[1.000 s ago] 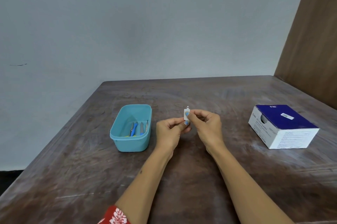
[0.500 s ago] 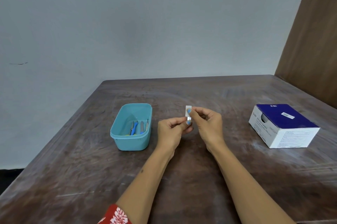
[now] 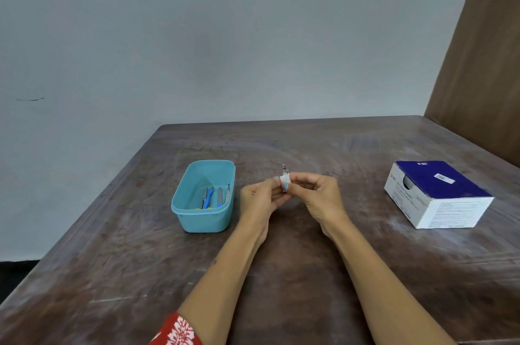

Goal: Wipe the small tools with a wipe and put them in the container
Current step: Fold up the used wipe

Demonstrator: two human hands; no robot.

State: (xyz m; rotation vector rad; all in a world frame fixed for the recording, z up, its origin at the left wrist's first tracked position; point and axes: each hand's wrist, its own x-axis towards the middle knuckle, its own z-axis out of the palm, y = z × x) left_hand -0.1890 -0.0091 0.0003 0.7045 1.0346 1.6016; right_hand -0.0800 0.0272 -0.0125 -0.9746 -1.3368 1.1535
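Above the middle of the table, my left hand (image 3: 260, 198) and my right hand (image 3: 315, 194) meet fingertip to fingertip. Between them is a small metal tool (image 3: 284, 169); only its upper end sticks out, upright. A small white wipe (image 3: 284, 180) is folded around the tool's lower part, pinched by my right fingers. My left fingers grip the tool from the left; its lower end is hidden. To the left stands a light blue plastic container (image 3: 202, 221) with several small tools (image 3: 215, 197) lying inside, some with blue handles.
A blue and white box of alcohol swabs (image 3: 437, 194) sits at the right of the dark wooden table (image 3: 140, 274). A brown wooden panel (image 3: 484, 63) rises at the far right. The table's left edge runs diagonally beside a pale wall.
The wipe has slid down along the tool, so the metal tip now shows above it. Both hands stayed in about the same place.
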